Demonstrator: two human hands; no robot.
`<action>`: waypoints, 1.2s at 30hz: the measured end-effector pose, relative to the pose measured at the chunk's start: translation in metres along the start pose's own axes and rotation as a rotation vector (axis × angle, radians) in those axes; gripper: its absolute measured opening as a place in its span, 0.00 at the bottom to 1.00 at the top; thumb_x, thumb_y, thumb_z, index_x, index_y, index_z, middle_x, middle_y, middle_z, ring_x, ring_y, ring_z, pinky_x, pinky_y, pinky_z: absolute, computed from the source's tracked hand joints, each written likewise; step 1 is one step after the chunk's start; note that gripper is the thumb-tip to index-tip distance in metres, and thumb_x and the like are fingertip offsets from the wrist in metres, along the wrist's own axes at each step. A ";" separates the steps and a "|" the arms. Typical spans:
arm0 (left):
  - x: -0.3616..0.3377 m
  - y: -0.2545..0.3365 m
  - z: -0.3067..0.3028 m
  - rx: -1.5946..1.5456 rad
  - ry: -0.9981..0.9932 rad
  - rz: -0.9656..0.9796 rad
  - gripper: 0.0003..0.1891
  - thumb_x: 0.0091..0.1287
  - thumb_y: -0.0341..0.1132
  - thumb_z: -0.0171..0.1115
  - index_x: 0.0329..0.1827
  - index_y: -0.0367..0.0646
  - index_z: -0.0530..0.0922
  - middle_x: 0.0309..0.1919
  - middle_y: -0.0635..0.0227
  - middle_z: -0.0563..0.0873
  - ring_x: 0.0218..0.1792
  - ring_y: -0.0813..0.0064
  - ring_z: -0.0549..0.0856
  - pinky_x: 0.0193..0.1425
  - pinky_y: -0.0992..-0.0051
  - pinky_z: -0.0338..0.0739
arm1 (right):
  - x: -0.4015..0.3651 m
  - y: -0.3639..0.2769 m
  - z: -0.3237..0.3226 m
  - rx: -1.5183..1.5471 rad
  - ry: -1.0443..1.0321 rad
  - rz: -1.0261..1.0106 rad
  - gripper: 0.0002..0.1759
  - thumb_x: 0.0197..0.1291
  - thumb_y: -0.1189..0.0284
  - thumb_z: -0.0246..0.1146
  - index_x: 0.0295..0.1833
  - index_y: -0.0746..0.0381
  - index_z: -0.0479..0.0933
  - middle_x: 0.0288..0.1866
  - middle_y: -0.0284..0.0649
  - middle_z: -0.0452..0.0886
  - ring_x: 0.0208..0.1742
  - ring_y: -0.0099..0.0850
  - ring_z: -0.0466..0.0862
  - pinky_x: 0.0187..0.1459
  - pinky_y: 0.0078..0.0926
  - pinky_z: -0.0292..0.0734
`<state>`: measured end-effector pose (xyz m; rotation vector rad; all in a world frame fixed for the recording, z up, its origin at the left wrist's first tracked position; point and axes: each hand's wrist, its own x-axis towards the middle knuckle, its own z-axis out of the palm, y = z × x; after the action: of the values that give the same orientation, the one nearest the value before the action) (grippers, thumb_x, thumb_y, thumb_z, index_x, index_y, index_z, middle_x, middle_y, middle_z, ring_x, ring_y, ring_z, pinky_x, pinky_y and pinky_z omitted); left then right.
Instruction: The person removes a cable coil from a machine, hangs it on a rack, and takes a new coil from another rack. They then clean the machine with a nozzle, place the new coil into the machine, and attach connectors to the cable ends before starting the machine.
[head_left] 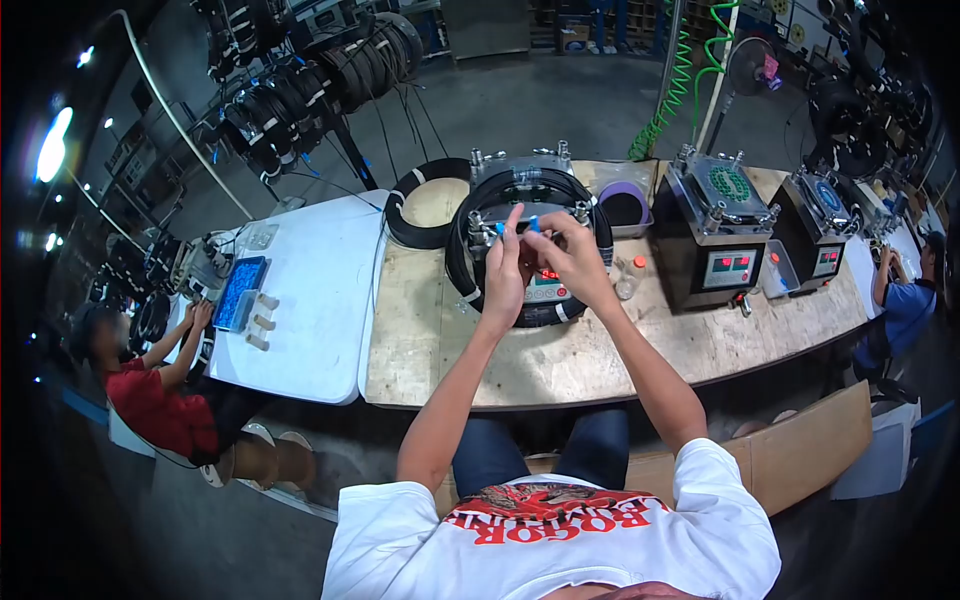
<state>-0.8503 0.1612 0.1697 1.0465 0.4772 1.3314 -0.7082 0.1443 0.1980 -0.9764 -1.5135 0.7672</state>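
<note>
Both hands are raised over a coil of black tubing (462, 262) that hangs around a machine with a red display (548, 286). My left hand (507, 272) is upright, its fingers pressed together around a small blue piece (501, 229). Close beside it, my right hand (572, 258) has bent fingers pinching another small blue piece (534, 224). The machine's metal top and clamps are partly hidden behind the hands and the coil. Whether a thin tube joins the blue pieces is too small to tell.
Another black coil (397, 215) lies left on the wooden table (420, 355). A purple-rimmed bowl (645, 205), an orange-capped bottle (638, 265) and two more machines (712, 235) stand right. A blue tray (240, 290) sits on the white table (300, 350). Co-workers (165, 390) (905, 300) sit at both sides.
</note>
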 end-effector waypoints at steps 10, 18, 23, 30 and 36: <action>0.019 0.050 -0.056 -0.028 0.132 0.123 0.33 0.88 0.53 0.39 0.83 0.36 0.62 0.20 0.76 0.66 0.17 0.82 0.68 0.27 0.72 0.75 | 0.045 0.010 -0.056 0.456 0.319 0.179 0.19 0.82 0.63 0.57 0.61 0.69 0.78 0.29 0.30 0.74 0.26 0.20 0.79 0.29 0.19 0.79; 0.124 0.057 -0.089 0.288 0.336 0.057 0.22 0.87 0.44 0.47 0.75 0.42 0.72 0.23 0.76 0.71 0.20 0.84 0.71 0.26 0.75 0.68 | 0.147 0.049 -0.024 -0.739 0.521 -0.007 0.12 0.75 0.65 0.61 0.55 0.61 0.76 0.42 0.57 0.89 0.45 0.59 0.89 0.44 0.59 0.80; 0.195 0.041 -0.078 0.882 0.388 0.350 0.15 0.81 0.39 0.57 0.55 0.37 0.86 0.53 0.54 0.91 0.56 0.59 0.89 0.63 0.65 0.79 | 0.142 0.055 -0.008 -0.799 0.440 -0.076 0.09 0.72 0.70 0.62 0.54 0.58 0.77 0.40 0.52 0.89 0.43 0.59 0.88 0.43 0.58 0.80; 0.205 0.027 -0.038 1.255 0.305 0.170 0.18 0.76 0.43 0.56 0.61 0.49 0.87 0.52 0.47 0.91 0.56 0.42 0.88 0.61 0.51 0.82 | 0.148 0.072 -0.019 -0.655 0.386 -0.066 0.10 0.70 0.73 0.65 0.54 0.60 0.85 0.39 0.51 0.90 0.44 0.53 0.90 0.46 0.49 0.83; 0.208 0.012 -0.054 1.323 0.215 0.125 0.18 0.76 0.41 0.55 0.59 0.41 0.86 0.53 0.46 0.90 0.57 0.41 0.87 0.61 0.49 0.81 | 0.165 0.072 -0.047 -0.414 0.160 -0.010 0.09 0.72 0.77 0.63 0.50 0.72 0.85 0.33 0.51 0.90 0.36 0.39 0.92 0.43 0.34 0.83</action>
<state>-0.8513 0.3730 0.2089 2.0050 1.5907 1.1709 -0.6552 0.3216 0.2167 -1.3016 -1.5651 0.3603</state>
